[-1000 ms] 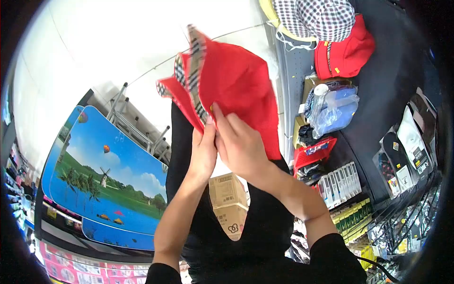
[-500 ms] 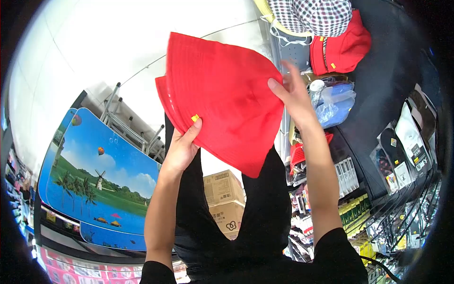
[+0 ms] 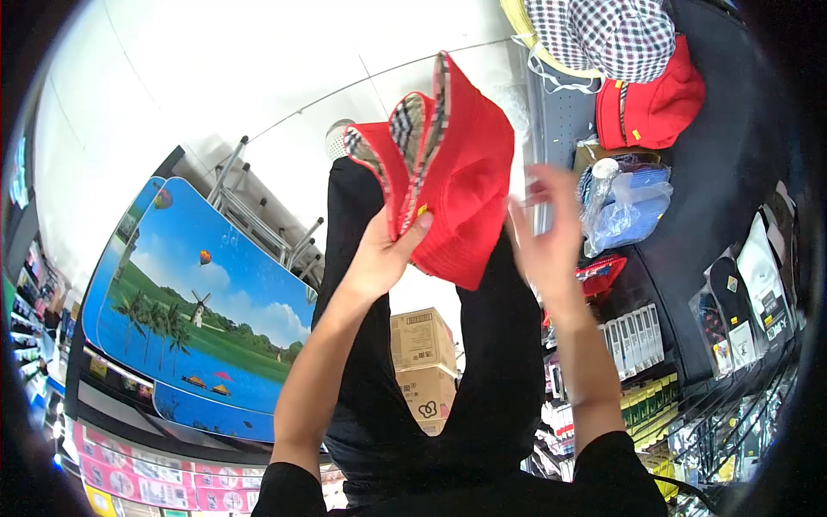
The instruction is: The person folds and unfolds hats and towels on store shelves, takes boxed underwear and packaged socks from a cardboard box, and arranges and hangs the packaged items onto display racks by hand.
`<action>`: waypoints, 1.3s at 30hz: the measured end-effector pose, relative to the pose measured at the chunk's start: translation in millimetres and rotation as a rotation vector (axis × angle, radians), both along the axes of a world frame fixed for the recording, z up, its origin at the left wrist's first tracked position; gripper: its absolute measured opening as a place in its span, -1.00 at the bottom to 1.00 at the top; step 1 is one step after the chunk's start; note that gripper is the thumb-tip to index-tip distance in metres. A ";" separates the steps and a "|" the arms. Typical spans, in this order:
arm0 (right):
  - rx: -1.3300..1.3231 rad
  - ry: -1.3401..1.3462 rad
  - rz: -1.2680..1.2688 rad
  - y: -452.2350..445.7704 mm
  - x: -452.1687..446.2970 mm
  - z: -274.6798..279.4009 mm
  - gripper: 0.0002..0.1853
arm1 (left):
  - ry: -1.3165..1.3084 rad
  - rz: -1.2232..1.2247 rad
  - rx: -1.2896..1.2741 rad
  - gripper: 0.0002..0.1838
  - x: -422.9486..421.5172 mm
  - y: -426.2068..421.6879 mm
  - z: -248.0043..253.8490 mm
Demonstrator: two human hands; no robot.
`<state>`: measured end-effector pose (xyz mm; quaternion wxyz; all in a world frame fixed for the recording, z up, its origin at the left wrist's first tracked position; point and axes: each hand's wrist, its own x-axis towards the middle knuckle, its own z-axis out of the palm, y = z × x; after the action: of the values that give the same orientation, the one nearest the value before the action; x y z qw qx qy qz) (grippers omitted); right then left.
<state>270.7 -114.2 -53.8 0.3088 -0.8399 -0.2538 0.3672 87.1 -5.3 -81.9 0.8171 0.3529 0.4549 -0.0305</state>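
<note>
Red bucket hats (image 3: 474, 172), nested together with a checked lining showing at their brims, are held up in the middle of the view. My left hand (image 3: 388, 250) grips them by the lower brim edge, its thumb beside a small yellow sticker. To the right of the hats, my right hand (image 3: 551, 233) is raised with its fingers apart, slightly blurred and holding nothing.
On the right shelf lie a checked hat (image 3: 624, 39), another red hat (image 3: 659, 103) and a plastic-wrapped blue item (image 3: 633, 207). Folding tables with a windmill picture (image 3: 207, 310) lean at left. Cardboard boxes (image 3: 424, 345) show between the legs.
The hats first turned to show their outer side, then tilted back so the lining shows again. My right hand let go of them and now stands apart at their right.
</note>
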 end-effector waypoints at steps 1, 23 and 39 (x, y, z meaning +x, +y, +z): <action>0.023 0.167 0.025 10.0 -15.9 8.8 -0.47 | 0.012 -0.092 0.032 -0.62 -3.1 -8.6 -9.8; -0.029 0.500 -0.352 10.8 -52.5 -13.7 -0.51 | 0.034 -0.088 0.173 -0.52 10.2 -20.2 -13.6; -0.502 -0.275 0.206 -63.4 4.4 -50.2 -0.60 | 0.127 0.659 -0.360 -0.56 -15.6 63.3 24.8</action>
<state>275.1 -177.6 -104.0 0.0152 -0.9015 -0.2784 0.3308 71.4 57.9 -57.1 0.8021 0.0360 0.5812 0.1325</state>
